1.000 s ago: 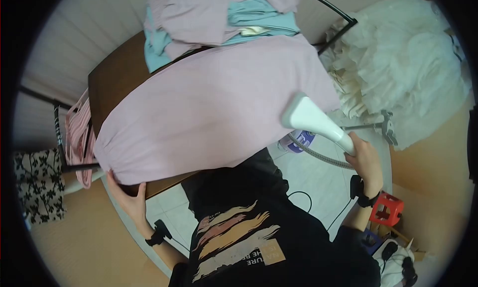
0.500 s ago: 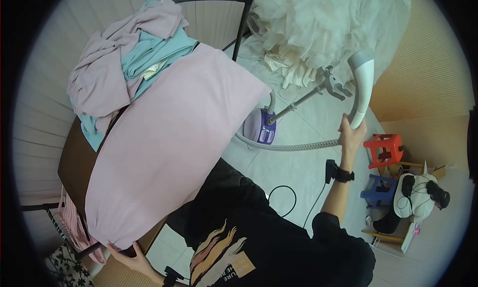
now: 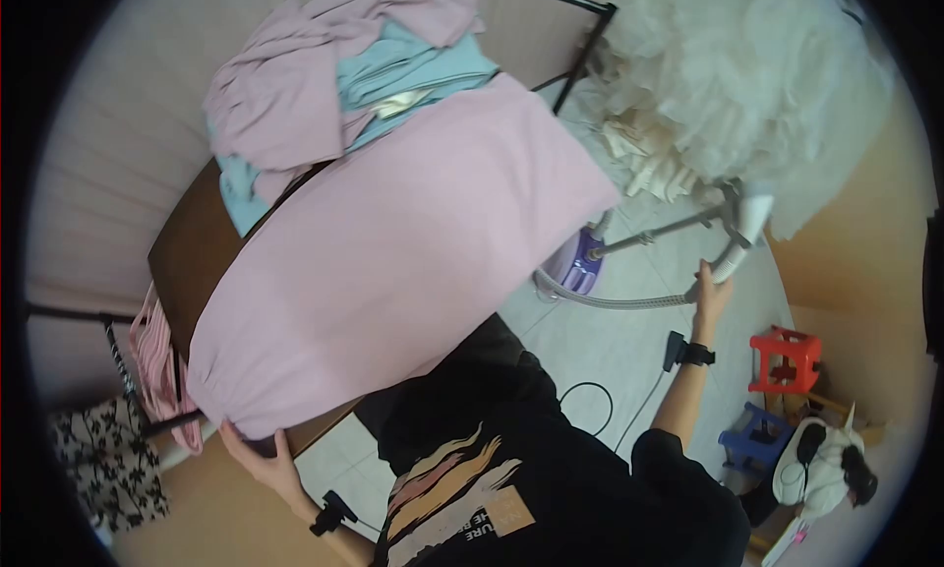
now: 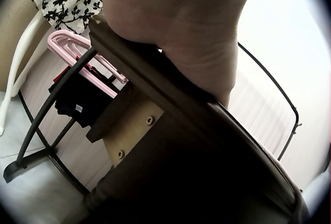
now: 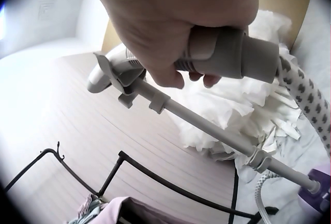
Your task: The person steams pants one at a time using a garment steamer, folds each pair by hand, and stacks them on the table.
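In the head view the left hand point(image 3: 267, 469) rests at the gathered lower left end of a pink garment point(image 3: 383, 262), thumb and fingers spread; the left wrist view hides its fingertips behind the dark board edge point(image 4: 155, 87). My right hand point(image 3: 715, 297) grips the handle of a white steamer point(image 3: 752, 223), off the garment at the right. In the right wrist view its fingers curl round the grey handle point(image 5: 222, 53), with the steamer's head beside the holder point(image 5: 116, 74) atop a grey pole point(image 5: 207, 128).
Folded pink and turquoise clothes point(image 3: 413, 70) lie behind the garment. White tulle point(image 3: 747, 95) hangs at the back right. The purple steamer base point(image 3: 575, 262) stands on the floor, its hose point(image 3: 629, 302) running to the handle. Pink hangers point(image 3: 157, 360) hang left; red point(image 3: 785, 360) and blue point(image 3: 755, 434) stools stand right.
The steamer has left the garment's right part and moved right, to the pole's holder, in my right hand. My left hand has stayed at the garment's left end. The head view has shifted.
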Motion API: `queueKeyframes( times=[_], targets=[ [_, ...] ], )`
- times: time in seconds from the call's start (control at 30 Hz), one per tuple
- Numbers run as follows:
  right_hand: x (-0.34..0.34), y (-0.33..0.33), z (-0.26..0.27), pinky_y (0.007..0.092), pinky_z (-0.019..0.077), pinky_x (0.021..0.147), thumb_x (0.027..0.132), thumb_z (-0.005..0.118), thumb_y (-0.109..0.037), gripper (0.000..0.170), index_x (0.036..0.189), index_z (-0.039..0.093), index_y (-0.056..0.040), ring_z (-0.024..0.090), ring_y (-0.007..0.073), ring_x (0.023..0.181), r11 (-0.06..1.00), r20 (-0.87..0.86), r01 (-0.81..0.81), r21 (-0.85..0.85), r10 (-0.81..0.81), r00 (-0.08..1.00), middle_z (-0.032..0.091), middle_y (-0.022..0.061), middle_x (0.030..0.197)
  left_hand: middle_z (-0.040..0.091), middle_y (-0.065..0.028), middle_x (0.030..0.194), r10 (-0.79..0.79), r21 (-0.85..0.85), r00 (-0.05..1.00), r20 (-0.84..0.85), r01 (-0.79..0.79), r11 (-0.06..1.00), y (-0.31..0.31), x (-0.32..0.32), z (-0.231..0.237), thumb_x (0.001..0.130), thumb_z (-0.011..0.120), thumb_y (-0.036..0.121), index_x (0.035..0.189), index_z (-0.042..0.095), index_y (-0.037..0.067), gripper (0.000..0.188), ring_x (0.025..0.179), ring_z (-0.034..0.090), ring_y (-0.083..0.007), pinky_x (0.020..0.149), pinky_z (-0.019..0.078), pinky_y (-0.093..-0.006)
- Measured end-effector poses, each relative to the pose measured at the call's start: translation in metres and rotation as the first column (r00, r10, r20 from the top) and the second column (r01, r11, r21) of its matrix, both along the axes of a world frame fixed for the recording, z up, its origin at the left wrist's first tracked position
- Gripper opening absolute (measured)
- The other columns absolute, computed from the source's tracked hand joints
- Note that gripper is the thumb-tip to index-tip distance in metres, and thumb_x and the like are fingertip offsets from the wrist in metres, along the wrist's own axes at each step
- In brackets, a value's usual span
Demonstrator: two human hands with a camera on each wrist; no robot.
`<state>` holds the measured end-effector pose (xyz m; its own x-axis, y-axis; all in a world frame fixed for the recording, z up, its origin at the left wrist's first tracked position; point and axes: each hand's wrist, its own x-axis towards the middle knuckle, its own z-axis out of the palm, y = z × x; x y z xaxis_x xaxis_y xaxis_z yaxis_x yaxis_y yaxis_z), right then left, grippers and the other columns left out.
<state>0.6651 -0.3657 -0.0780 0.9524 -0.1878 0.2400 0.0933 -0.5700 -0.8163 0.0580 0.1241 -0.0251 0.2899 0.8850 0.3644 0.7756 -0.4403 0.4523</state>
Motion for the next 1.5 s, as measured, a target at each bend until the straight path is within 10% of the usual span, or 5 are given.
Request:
queueKeyframes(
  times=[0.43,0.67,1.0,1.17,1.5],
  targets=[
    [-0.079,0.140,0.024,0.0500,0.0296,0.119,0.091,0.079,-0.019,0.069,0.145,0.043,0.0036,0.039,0.0382,0.143,0.970,0.605,0.097,-0.225,0.061,0.794,0.044,0.0263,0.148,0.045,-0.0214,0.158,0.262,-0.190,0.811,0.523,-0.188,0.964,0.019,-0.040,-0.034,0.106,0.058,0.017,0.155,0.041,-0.003,0.056,0.143,0.047,-0.0322,0.120,0.0344,-0.0423],
    [-0.091,0.277,0.082,0.0532,0.0250,0.122,0.098,0.062,-0.012,0.056,0.150,0.045,-0.0012,0.035,0.0420,0.148,0.607,0.247,-0.635,-0.478,0.787,0.566,0.037,0.0229,0.161,0.069,-0.0326,0.115,0.494,-0.254,0.861,-0.116,-0.507,0.824,0.046,-0.018,0.007,0.100,0.062,0.050,0.134,0.062,-0.007,0.067,0.104,0.069,-0.0402,0.093,0.0525,-0.0448],
    [-0.087,0.339,0.066,0.0550,0.0213,0.126,0.099,0.061,-0.027,0.064,0.158,0.044,-0.0109,0.030,0.0397,0.154,0.234,-0.037,-0.680,-0.695,0.933,0.358,0.034,0.0159,0.168,0.071,-0.0164,0.115,0.487,-0.296,0.811,0.322,-0.403,0.866,0.037,0.006,0.012,0.094,0.077,0.026,0.120,0.063,-0.004,0.041,0.098,0.068,-0.0283,0.087,0.0537,-0.0374],
    [-0.088,0.338,0.069,0.0553,0.0207,0.127,0.098,0.063,-0.029,0.065,0.158,0.045,-0.0103,0.031,0.0402,0.154,0.257,-0.050,-0.675,-0.692,0.915,0.400,0.036,0.0164,0.167,0.068,-0.0104,0.132,0.624,-0.593,-0.077,0.777,0.242,0.768,0.043,0.029,0.013,0.102,0.069,0.014,0.137,0.058,-0.001,0.040,0.119,0.065,-0.0218,0.107,0.0501,-0.0360],
    [-0.082,0.330,0.094,0.0553,0.0227,0.126,0.094,0.071,-0.030,0.068,0.155,0.048,-0.0114,0.030,0.0430,0.153,0.057,-0.239,-0.790,-0.611,0.938,0.252,0.036,0.0162,0.166,0.051,-0.0122,0.157,0.696,-0.609,-0.117,0.709,0.397,0.687,0.063,-0.092,0.026,0.106,0.063,0.033,0.151,0.049,0.004,0.056,0.144,0.048,-0.0304,0.124,0.0337,-0.0504]
  ],
)
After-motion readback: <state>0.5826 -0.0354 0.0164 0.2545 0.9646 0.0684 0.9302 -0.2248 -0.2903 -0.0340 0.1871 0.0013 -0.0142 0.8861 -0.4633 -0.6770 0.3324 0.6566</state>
